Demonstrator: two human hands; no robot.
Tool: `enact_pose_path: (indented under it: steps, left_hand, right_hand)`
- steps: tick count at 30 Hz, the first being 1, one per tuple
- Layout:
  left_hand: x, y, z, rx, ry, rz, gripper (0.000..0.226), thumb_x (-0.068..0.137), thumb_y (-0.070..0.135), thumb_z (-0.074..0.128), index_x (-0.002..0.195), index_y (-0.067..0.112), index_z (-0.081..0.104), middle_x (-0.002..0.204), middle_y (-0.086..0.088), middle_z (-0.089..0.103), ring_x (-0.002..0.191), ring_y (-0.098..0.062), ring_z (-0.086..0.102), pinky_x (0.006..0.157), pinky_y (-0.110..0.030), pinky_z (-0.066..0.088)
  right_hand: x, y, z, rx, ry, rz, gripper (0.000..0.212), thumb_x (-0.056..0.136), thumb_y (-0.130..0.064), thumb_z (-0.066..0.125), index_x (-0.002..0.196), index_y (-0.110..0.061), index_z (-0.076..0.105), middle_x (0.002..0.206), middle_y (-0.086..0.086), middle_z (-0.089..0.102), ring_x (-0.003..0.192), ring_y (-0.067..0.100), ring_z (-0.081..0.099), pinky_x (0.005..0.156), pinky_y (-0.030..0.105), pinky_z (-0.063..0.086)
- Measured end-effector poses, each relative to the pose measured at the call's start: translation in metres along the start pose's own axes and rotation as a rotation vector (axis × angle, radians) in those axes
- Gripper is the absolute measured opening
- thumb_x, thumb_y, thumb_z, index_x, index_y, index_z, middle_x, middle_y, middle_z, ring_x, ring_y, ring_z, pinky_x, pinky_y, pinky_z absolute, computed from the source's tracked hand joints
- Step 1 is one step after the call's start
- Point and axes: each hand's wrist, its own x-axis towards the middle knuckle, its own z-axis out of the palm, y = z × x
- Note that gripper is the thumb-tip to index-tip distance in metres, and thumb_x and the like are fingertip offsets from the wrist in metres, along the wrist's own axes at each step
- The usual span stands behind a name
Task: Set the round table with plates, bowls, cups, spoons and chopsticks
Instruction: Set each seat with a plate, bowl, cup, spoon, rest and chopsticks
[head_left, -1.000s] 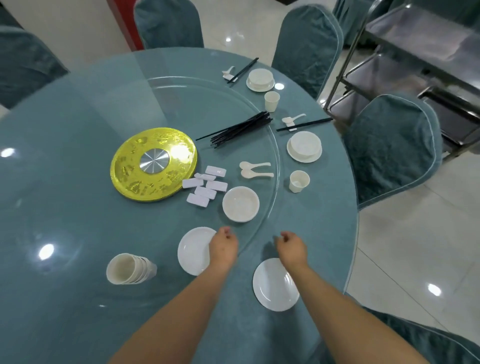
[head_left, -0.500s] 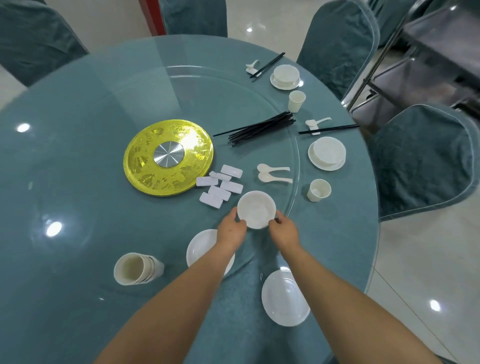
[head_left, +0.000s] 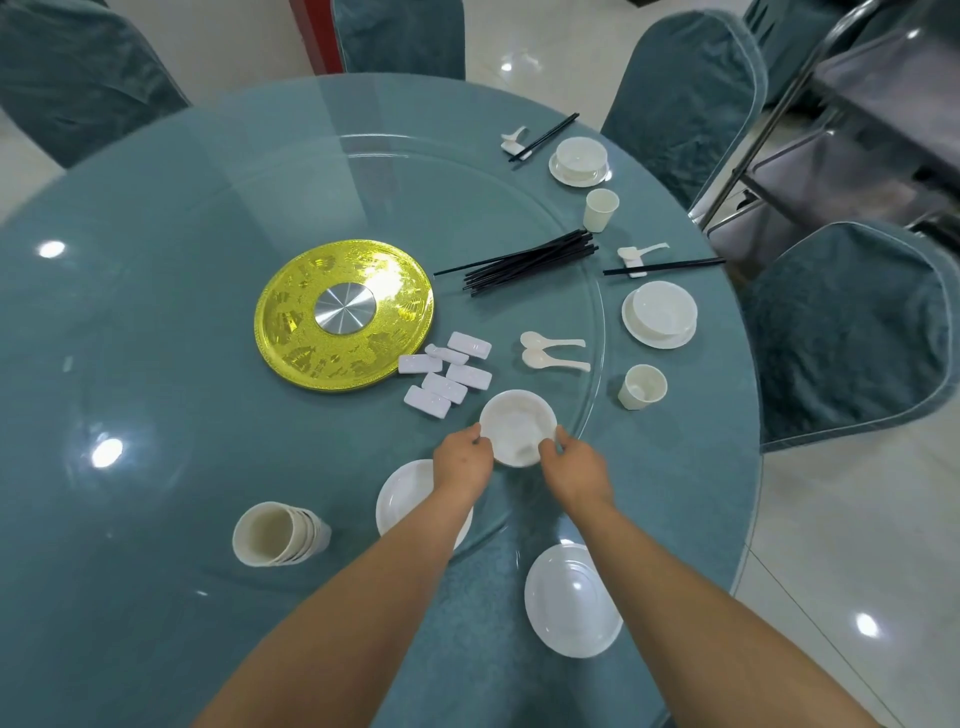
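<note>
Where teal chairs (head_left: 841, 332) ring it, glass-topped round table (head_left: 156, 364).

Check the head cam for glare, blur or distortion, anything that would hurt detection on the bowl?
Head view: ceiling lights glare as bright spots on the glass top, none on the bowl; wide-angle lens bends the table rim and chairs toward the edges; focus is sharp, no motion blur on the left hand or right hand; white bowl shows little contrast inside, soft shadow beneath.
</note>
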Motion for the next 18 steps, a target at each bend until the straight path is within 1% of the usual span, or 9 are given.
enact_pose_path:
  steps: [3,4,6,8,10,11,13,15,18]
  left_hand:
    - [0.001,-0.003,-0.001,-0.019,0.015,0.014,0.047,0.093,0.018,0.042,0.138,0.019,0.055,0.137,0.002,0.059,0.086,-0.016,0.063,0.065,-0.018,0.043]
    - [0.001,-0.004,-0.001,-0.019,0.023,0.025,0.047,0.093,0.018,0.042,0.137,0.019,0.056,0.136,0.002,0.059,0.082,-0.015,0.062,0.061,-0.017,0.042]
    - [0.001,-0.004,-0.003,-0.027,0.042,0.036,0.045,0.092,0.017,0.043,0.134,0.020,0.060,0.133,0.002,0.062,0.091,-0.018,0.064,0.068,-0.019,0.045]
    - [0.001,-0.003,-0.003,-0.046,0.062,0.053,0.039,0.090,0.017,0.044,0.119,0.024,0.070,0.116,0.001,0.070,0.096,-0.024,0.063,0.076,-0.025,0.046]
    - [0.001,-0.003,-0.002,-0.070,0.113,0.086,0.022,0.089,0.017,0.047,0.088,0.028,0.066,0.085,0.003,0.063,0.081,-0.022,0.055,0.072,-0.027,0.040]
    - [0.000,-0.003,-0.002,-0.098,0.144,0.088,0.016,0.089,0.019,0.050,0.086,0.029,0.062,0.079,0.007,0.058,0.078,-0.018,0.052,0.071,-0.026,0.038]
    - [-0.003,-0.003,-0.004,-0.178,0.184,0.060,0.008,0.089,0.026,0.058,0.092,0.022,0.064,0.078,0.013,0.059,0.079,-0.015,0.056,0.072,-0.026,0.040]
    - [-0.007,-0.004,-0.006,-0.219,0.187,0.045,0.008,0.086,0.027,0.063,0.090,0.020,0.060,0.078,0.014,0.060,0.081,-0.016,0.060,0.071,-0.028,0.043]
    - [-0.016,-0.008,-0.008,-0.262,0.135,0.036,0.011,0.086,0.023,0.063,0.095,0.017,0.060,0.089,0.004,0.067,0.086,-0.025,0.066,0.079,-0.035,0.052]
  right_hand:
    - [-0.001,-0.003,0.001,-0.058,0.024,-0.012,0.037,0.093,-0.041,0.036,0.109,-0.019,0.060,0.100,0.009,0.065,0.090,0.030,0.056,0.075,0.036,0.048]
    - [-0.001,-0.003,0.001,-0.084,0.033,-0.020,0.040,0.094,-0.042,0.035,0.114,-0.018,0.060,0.106,0.011,0.064,0.095,0.032,0.058,0.077,0.036,0.047]
    - [-0.001,-0.003,0.001,-0.129,0.051,-0.038,0.043,0.095,-0.042,0.033,0.119,-0.017,0.058,0.112,0.012,0.062,0.103,0.034,0.058,0.082,0.039,0.048]
    - [-0.002,-0.004,0.000,-0.099,0.108,-0.066,0.039,0.097,-0.038,0.036,0.116,-0.014,0.060,0.109,0.012,0.062,0.101,0.034,0.058,0.081,0.038,0.047]
    - [-0.002,-0.005,0.000,0.053,0.187,-0.108,0.029,0.097,-0.030,0.043,0.093,-0.012,0.065,0.088,0.007,0.062,0.085,0.031,0.057,0.069,0.033,0.044]
    - [-0.003,-0.006,0.000,0.160,0.211,-0.109,0.027,0.096,-0.026,0.046,0.078,-0.014,0.062,0.075,0.002,0.058,0.075,0.027,0.055,0.060,0.030,0.040]
    - [-0.007,-0.010,-0.002,0.345,0.238,-0.065,0.024,0.093,-0.022,0.053,0.071,-0.019,0.059,0.067,-0.006,0.057,0.068,0.019,0.053,0.056,0.026,0.037]
    - [-0.011,-0.011,-0.004,0.459,0.237,0.007,0.012,0.091,-0.022,0.059,0.081,-0.020,0.064,0.073,-0.008,0.062,0.071,0.014,0.057,0.063,0.024,0.039]
    - [-0.021,-0.006,-0.005,0.544,0.198,0.040,0.006,0.090,-0.021,0.060,0.086,-0.023,0.065,0.077,-0.010,0.064,0.074,0.010,0.059,0.063,0.021,0.041]
